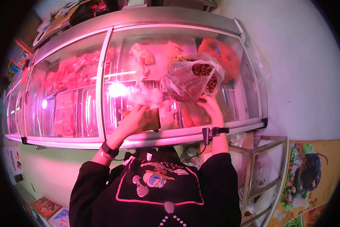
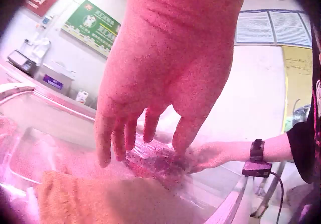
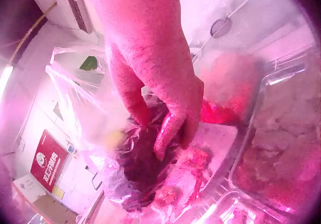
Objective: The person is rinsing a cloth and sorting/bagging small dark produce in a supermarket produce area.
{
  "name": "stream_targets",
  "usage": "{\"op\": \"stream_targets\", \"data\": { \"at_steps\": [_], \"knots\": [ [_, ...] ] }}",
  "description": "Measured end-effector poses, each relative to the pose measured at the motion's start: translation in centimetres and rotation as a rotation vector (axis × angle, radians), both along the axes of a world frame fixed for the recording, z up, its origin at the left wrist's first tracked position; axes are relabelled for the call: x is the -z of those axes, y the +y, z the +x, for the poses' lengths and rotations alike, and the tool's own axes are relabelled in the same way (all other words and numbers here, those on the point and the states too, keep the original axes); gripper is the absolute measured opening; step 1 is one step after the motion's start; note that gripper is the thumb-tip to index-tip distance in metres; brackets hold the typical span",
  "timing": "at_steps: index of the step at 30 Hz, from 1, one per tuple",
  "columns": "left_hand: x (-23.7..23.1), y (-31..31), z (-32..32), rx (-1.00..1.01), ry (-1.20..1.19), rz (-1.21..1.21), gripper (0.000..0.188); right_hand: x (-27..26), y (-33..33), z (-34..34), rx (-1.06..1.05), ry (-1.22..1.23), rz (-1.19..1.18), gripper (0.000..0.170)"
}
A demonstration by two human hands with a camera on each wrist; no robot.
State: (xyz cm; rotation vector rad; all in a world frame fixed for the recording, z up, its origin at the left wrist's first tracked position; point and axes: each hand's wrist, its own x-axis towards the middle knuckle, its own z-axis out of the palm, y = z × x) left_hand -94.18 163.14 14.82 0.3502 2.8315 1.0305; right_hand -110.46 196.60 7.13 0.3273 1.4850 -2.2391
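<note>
A clear plastic bag [image 1: 181,77] of small dark red pieces, like dried spice, stands over the right part of the glass meat case [image 1: 103,75]. At the bag's lower right edge, my right hand [image 1: 210,106] pinches the plastic; its curled fingers [image 3: 168,133] show against the dark contents in the right wrist view. My left hand [image 1: 134,120] is lower left of the bag, beside a flat brown piece [image 1: 151,118]. In the left wrist view its fingers [image 2: 104,141] hang apart and loosely bent, with an orange-brown towel-like surface [image 2: 75,199] below them.
Pale poultry [image 1: 142,55] lies in the case, with red meat [image 1: 77,70] on the left. A red plastic bag [image 1: 223,56] sits behind the spice bag. The white wall [image 1: 298,75] bounds the right side, and a metal rack [image 1: 268,166] stands below the case's right end.
</note>
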Motion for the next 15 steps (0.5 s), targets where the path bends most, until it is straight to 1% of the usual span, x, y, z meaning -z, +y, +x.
{"op": "stream_targets", "data": {
  "at_steps": [1, 3, 4, 6, 7, 9, 10, 11, 13, 15],
  "knots": [
    [-0.6, -0.6, 0.8, -0.017, 0.005, 0.000, 0.049, -0.2, -0.8, -0.4, -0.017, 0.005, 0.000, 0.035],
    [-1.7, -1.7, 2.6, -0.157, -0.045, 0.032, 0.048, -0.4, -2.8, -1.2, -0.046, 0.067, -0.022, 0.052],
    [-1.7, -2.1, 3.4, -0.193, -0.058, 0.046, 0.048, -1.2, -4.3, -1.3, -0.065, 0.071, -0.026, 0.052],
    [-1.9, -2.5, 4.8, -0.237, -0.013, 0.070, 0.048, -2.5, -7.4, -1.8, -0.015, 0.121, -0.087, 0.074],
    [-2.1, -2.8, 5.5, -0.261, 0.026, 0.096, 0.047, -2.6, -8.7, -2.3, -0.034, 0.124, -0.091, 0.074],
    [-2.7, -3.7, 7.1, -0.321, 0.045, 0.085, 0.046, -2.7, -12.3, -3.6, -0.073, 0.090, -0.137, 0.090],
    [-3.0, -4.2, 7.8, -0.365, 0.046, 0.100, 0.045, -2.7, -14.1, -4.1, -0.075, 0.126, -0.153, 0.098],
    [-3.3, -4.6, 8.5, -0.408, 0.047, 0.116, 0.045, -3.0, -15.4, -4.5, -0.097, 0.131, -0.162, 0.098],
    [-4.0, -5.4, 10.0, -0.466, 0.079, 0.107, 0.043, -3.7, -18.2, -5.7, -0.070, 0.063, -0.139, 0.106],
    [-4.7, -7.2, 11.5, -0.562, 0.108, 0.102, 0.042, -3.6, -21.5, -7.1, -0.088, 0.069, -0.172, 0.108]
  ]
}}
